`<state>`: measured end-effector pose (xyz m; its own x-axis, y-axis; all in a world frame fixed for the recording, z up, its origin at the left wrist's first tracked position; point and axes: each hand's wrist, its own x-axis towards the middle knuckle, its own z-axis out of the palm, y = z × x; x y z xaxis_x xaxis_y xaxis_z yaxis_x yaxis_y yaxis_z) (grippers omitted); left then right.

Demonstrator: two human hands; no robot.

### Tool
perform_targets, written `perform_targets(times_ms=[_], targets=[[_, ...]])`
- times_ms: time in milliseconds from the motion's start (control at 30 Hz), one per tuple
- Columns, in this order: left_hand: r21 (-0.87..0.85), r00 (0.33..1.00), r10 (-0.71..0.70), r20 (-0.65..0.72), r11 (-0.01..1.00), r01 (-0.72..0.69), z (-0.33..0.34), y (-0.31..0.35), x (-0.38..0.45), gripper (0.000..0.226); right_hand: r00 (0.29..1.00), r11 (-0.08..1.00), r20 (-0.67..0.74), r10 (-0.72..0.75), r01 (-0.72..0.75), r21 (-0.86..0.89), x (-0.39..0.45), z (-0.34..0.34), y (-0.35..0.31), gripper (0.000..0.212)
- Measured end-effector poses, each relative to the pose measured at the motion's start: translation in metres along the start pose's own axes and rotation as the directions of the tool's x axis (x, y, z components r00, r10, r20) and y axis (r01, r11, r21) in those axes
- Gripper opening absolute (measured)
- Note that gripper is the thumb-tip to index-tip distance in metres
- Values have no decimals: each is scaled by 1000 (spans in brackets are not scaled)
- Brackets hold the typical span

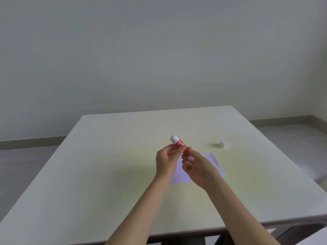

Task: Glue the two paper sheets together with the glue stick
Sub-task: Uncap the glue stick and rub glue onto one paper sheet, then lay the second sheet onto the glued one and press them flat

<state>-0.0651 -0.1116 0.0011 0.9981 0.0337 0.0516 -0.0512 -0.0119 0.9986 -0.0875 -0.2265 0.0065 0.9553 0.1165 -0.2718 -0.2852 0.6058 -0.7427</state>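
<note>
A red glue stick (180, 145) with a white far end is held tilted above the table, between both hands. My left hand (168, 160) grips its red body from the left. My right hand (198, 167) pinches its near, lower end. The stick's white cap (223, 144) stands alone on the table to the right. White paper (210, 161) lies flat on the table under my hands, largely hidden by them. I cannot tell whether it is one sheet or two.
The pale table (106, 174) reaches a far edge near the grey wall and a near edge at the bottom of the frame. Grey floor shows on both sides. A dark table frame shows at the lower right.
</note>
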Motion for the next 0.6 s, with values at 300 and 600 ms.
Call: perform_targets(times_ms=[300,600], targets=[[297,953,209,-219,945,-139,-58,13,40,26,864,666,-270,-426,97,-740,11,-40,-22,35],[534,930,202,-306,845,-8,-111,-10,68,25,775,144,-278,-568,-239,-960,32,-100,-37,53]])
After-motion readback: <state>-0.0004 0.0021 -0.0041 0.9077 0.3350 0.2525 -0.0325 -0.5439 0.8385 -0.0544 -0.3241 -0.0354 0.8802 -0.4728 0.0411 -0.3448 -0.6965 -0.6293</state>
